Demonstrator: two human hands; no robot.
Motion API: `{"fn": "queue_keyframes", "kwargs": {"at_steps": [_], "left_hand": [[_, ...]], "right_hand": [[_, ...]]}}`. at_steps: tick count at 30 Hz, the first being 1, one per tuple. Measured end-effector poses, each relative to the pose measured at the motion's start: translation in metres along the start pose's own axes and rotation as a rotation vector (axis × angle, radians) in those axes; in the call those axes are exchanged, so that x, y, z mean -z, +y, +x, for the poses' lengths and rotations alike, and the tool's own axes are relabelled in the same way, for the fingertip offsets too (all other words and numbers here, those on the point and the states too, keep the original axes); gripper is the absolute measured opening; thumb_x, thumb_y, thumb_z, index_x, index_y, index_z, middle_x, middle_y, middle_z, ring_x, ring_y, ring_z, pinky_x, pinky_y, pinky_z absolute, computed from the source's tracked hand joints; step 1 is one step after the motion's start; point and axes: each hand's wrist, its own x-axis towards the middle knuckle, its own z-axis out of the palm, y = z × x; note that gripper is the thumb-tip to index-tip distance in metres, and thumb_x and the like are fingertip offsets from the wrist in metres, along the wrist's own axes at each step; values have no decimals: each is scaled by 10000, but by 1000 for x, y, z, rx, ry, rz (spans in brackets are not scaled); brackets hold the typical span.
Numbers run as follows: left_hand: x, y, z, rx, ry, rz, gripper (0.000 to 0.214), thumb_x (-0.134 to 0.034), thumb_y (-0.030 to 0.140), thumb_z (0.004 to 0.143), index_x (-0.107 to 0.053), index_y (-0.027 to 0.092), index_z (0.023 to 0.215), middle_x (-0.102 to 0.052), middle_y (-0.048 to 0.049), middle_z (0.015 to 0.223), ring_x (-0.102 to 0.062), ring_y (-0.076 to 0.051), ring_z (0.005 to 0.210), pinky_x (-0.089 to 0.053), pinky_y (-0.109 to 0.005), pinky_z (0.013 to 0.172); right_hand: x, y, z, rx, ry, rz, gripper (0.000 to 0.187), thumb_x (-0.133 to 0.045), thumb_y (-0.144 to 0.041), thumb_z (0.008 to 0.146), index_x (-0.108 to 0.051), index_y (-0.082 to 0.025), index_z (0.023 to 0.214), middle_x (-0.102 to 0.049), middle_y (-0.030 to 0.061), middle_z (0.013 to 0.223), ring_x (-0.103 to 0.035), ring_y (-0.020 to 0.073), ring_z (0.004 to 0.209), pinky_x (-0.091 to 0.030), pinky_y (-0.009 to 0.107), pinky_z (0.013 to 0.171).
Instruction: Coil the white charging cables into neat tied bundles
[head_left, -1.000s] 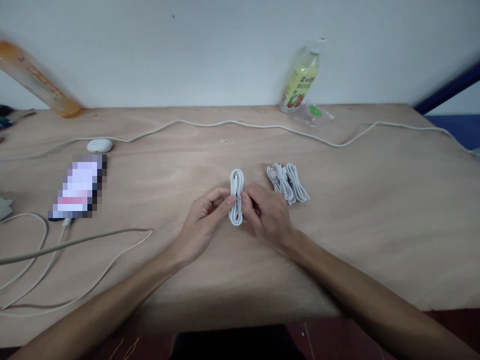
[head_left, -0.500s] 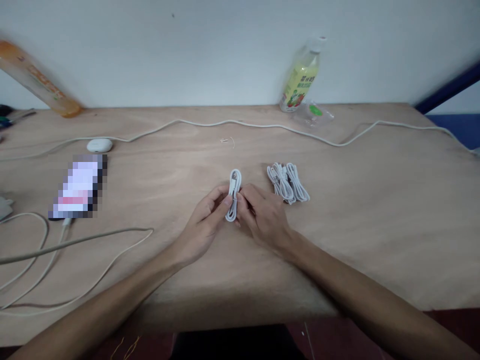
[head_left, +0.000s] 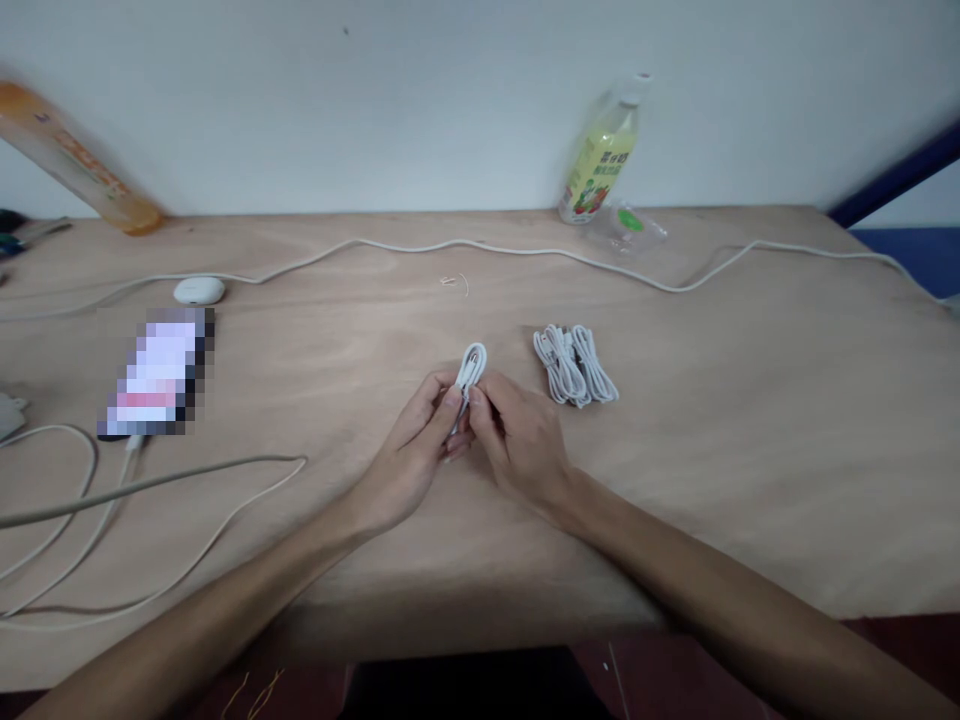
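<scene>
A white cable (head_left: pixel 471 365), coiled into a narrow bundle with a metal plug showing near its top, is held up between both hands over the middle of the table. My left hand (head_left: pixel 414 440) is closed on the bundle's left side, its thumb across the front. From the right, my right hand (head_left: pixel 525 432) pinches the middle of the same bundle with thumb and fingers. The fingers cover the lower part of the coil. Just right of my right hand lie several more coiled white cables (head_left: pixel 574 365) in a small pile.
At left are a phone (head_left: pixel 157 370) with a cord plugged in, a white earbud case (head_left: pixel 199 291) and loose cables. A long white cord (head_left: pixel 555 252) crosses the table (head_left: pixel 712 450). Behind it stand a yellow-labelled bottle (head_left: pixel 600 165) and an orange-capped bottle (head_left: pixel 82 165); small white scraps (head_left: pixel 454 282) lie centrally.
The coiled cable has tilted, its top leaning to the right, and its lower end is now more hidden by the fingers. Both hands keep hold of it; the other things have stayed put.
</scene>
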Motion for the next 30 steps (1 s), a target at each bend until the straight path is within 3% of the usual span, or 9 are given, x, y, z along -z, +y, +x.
{"fn": "queue_keyframes", "kwargs": {"at_steps": [12, 18, 30], "left_hand": [[-1, -1, -1, -18, 55, 47, 418, -722, 581, 1028, -590, 202, 914, -485, 53, 767, -396, -104, 643, -363, -269, 604], [-6, 2, -3, 44, 133, -76, 403, -814, 524, 976, -572, 207, 916, -527, 50, 785, -422, -90, 649, -378, -235, 609], [-7, 4, -3, 26, 133, -114, 401, -845, 489, 958, -602, 187, 858, -568, 48, 744, -457, -74, 615, -396, -222, 581]], "right_hand": [[-2, 0, -1, -7, 11, -29, 259, -456, -182, 1105, -570, -242, 881, -658, 4, 736, -571, 169, 623, -411, 301, 621], [-1, 1, -1, 17, 0, -52, 261, -440, -182, 1111, -587, -239, 902, -685, 16, 761, -585, 171, 641, -428, 303, 629], [0, 0, 1, 44, 33, -49, 265, -456, -173, 1122, -558, -233, 885, -659, 3, 734, -568, 163, 619, -400, 308, 615]]}}
